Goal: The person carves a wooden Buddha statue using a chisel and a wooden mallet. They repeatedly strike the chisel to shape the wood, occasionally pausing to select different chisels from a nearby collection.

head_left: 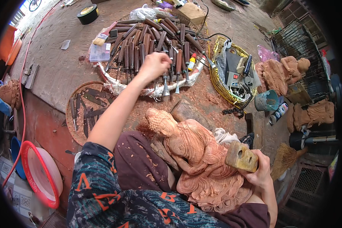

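Note:
My left hand is stretched over a round tray packed with wooden-handled carving chisels. Its fingers are curled together above the handles; what they pinch, if anything, is hidden. A wide steel chisel blade shows just below it. My right hand grips a worn, yellowish wooden block with dark hollows in its face. Beneath that block a carved reddish wood figure lies tilted across my lap, its curly-haired head toward the upper left.
A shallow basket of flat blades sits left. On the right are a yellow-rimmed basket holding an electric control box, a teal cup, a spray can and other carvings. A red-rimmed basin stands lower left. Wood chips litter the floor.

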Motion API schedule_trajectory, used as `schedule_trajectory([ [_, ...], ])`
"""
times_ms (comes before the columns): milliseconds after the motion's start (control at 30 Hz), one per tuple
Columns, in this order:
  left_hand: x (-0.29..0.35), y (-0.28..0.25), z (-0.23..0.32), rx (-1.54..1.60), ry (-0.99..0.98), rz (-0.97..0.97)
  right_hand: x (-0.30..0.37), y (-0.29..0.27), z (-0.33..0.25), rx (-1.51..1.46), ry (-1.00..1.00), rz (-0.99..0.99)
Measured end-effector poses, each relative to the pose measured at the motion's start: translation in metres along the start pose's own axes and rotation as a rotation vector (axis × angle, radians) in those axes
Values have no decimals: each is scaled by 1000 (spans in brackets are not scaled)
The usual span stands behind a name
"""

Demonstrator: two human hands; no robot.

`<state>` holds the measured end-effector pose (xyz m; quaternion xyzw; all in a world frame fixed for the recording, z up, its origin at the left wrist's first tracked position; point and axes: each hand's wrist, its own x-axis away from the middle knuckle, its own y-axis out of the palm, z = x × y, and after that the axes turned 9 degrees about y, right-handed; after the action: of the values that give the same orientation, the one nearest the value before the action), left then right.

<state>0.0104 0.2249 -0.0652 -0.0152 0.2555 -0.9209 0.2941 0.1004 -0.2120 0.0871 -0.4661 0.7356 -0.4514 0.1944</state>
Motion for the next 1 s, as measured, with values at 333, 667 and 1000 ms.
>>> schedule_trajectory([
  [333, -21, 68, 16, -1035, 77, -145, -4, 2, 2, -21, 3, -17],
  [667, 2, 16, 9, 660, -540, 24, -9, 6, 5, -48, -12, -24],
  [1000, 144, 17, 148, 970, 173, -3, 14, -5, 19, -97, 17, 141],
])
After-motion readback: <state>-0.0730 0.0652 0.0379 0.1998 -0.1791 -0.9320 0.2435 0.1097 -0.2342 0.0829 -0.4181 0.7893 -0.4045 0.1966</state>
